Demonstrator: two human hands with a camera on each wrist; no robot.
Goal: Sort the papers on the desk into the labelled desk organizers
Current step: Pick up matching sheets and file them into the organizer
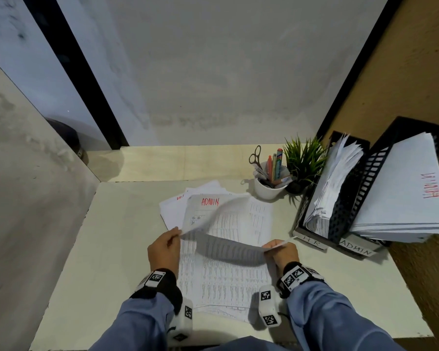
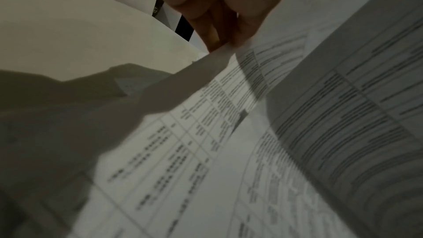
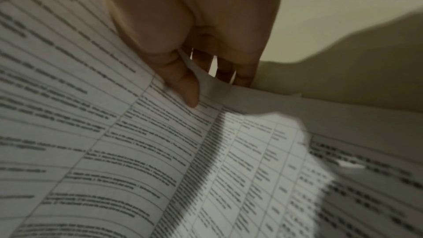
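A printed sheet (image 1: pixel 223 245) bows upward between my two hands above the pile of papers (image 1: pixel 228 282) on the desk. My left hand (image 1: pixel 178 232) pinches its left corner; the left wrist view shows the fingers (image 2: pixel 219 30) closed on the sheet's edge (image 2: pixel 343 115). My right hand (image 1: pixel 271 248) pinches the right corner, thumb (image 3: pixel 183 86) on the printed face (image 3: pixel 91 106). A page marked ADMIN in red (image 1: pixel 209 201) lies at the top of the pile. Two black organizers stand at the right, labelled HR (image 1: pixel 340 211) and ADMIN (image 1: pixel 370 168), both holding papers.
A white cup (image 1: pixel 268 188) with pens and scissors and a small green plant (image 1: pixel 303 160) stand behind the pile, next to the HR organizer. The grey desk (image 1: pixel 112 249) ends at a wall on the left and a brown panel on the right.
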